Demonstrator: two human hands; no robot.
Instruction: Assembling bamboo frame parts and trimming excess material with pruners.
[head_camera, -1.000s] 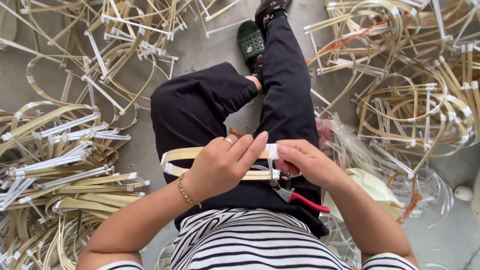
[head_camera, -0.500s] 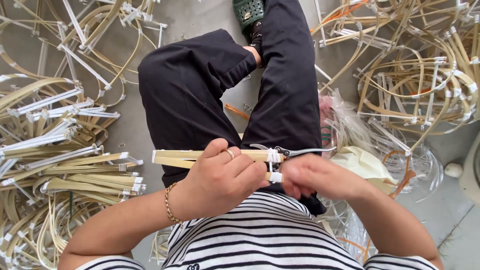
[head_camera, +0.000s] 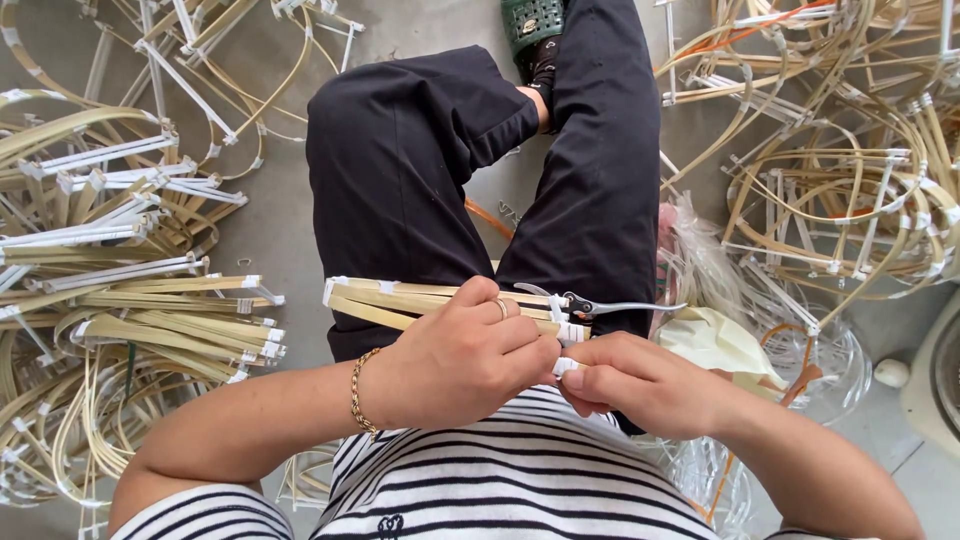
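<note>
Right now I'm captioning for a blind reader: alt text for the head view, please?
Seen from above, a seated person's left hand grips a bundle of bamboo strips over their lap while the right hand pinches white tape at its end. Bent bamboo frames cover the floor.

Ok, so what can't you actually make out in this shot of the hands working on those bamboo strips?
Head view:
- Right end of the bamboo strip bundle: covered by the left hand and right hand.
- White tape at the join: mostly hidden by fingers, so how it wraps cannot be told.
- Pliers: handles hidden behind the hands.
- Green sandal: cut off by the top edge.
</note>
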